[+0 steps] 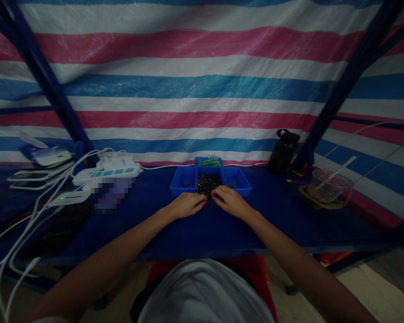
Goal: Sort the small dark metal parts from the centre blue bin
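My left hand and my right hand meet at the front of a blue middle bin, fingertips almost touching each other. The bin holds a pile of small dark, shiny parts, too small to name. Each hand's fingers are bent and drawn together with the thumb; whatever lies between them is hidden. On the left stands a blue bin with a few dark bits inside. Another blue bin, also with a few small pieces, is on the right. Behind them, a blue bin holds green packets.
A white power strip with tangled white cables and several phones occupies the table's left side. At the right are a black bottle, a purple pen and a clear cup. Striped sheeting hangs behind the blue table.
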The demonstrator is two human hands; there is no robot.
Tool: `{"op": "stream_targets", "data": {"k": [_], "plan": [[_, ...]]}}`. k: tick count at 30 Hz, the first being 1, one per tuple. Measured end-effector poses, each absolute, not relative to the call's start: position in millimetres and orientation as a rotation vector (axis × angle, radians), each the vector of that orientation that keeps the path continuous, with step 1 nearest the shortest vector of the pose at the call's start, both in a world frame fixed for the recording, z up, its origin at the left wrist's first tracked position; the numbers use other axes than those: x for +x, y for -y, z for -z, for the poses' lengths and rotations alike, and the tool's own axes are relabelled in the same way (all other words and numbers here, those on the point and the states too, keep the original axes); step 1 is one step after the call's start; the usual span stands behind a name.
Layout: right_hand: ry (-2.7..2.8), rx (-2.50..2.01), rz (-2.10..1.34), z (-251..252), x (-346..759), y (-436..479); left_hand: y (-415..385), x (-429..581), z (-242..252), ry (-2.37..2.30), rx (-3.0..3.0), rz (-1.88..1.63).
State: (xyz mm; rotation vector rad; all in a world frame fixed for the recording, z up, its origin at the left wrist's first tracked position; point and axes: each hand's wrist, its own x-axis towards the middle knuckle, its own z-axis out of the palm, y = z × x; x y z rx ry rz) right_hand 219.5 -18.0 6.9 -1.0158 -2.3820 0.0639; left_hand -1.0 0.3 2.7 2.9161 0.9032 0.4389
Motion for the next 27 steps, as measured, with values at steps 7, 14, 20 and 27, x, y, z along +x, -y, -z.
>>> {"op": "stream_targets", "data": {"k": [7, 14, 20, 27], "plan": [[2.322, -1.016, -0.054, -8, 218, 21, -4, -1, 2, -0.897, 2.933, -0.419], [2.146, -1.297, 0.256, -13, 227, 15, -3, -1, 0, -0.887, 2.943, -0.416], [1.957, -1.686, 0.389, -14, 244, 6, -3, -1, 0, -0.874, 2.94, -0.425], [2.06, -1.774, 0.314, -11, 238, 7, -2, -1, -1, -0.876, 2.933, -0.419]]}}
